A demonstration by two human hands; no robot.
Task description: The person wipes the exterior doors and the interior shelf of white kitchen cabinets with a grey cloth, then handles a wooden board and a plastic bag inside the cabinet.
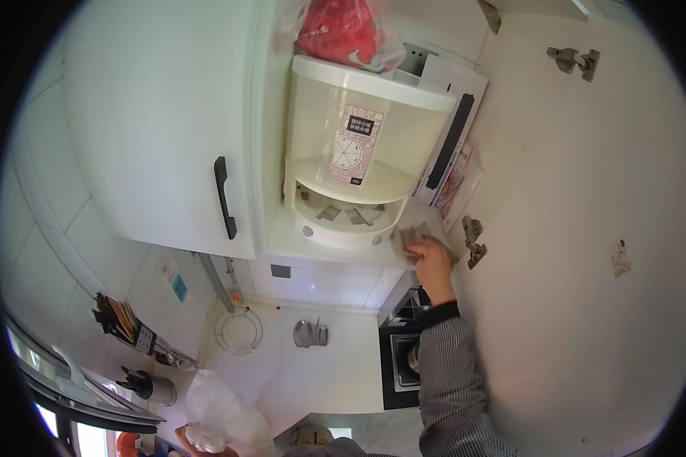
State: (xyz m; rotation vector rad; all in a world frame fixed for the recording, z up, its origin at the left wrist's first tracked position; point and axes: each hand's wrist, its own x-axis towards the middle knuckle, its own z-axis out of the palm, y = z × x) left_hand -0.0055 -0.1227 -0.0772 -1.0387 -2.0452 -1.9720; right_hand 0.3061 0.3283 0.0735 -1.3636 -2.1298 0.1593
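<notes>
My right hand (pixel 430 258) holds a crumpled grey-beige cloth (pixel 413 233) against the front right of the white cabinet shelf (pixel 331 251). The cloth is slightly blurred. Just left of it stands a clear plastic grain dispenser (pixel 403 143) with a white lid and base and a printed label. My left hand (pixel 184 437), partly cut off at the bottom edge, grips a whitish plastic bag (pixel 223 403) by its gathered end.
A red package in clear plastic (pixel 343 31) rests on the dispenser. Right of it leans a boxed vacuum sealer (pixel 460 114). The open cabinet door (pixel 560 188) with metal hinges (pixel 473 243) fills the right side. Below are the white countertop (pixel 343 377) and a gas stove (pixel 397 365).
</notes>
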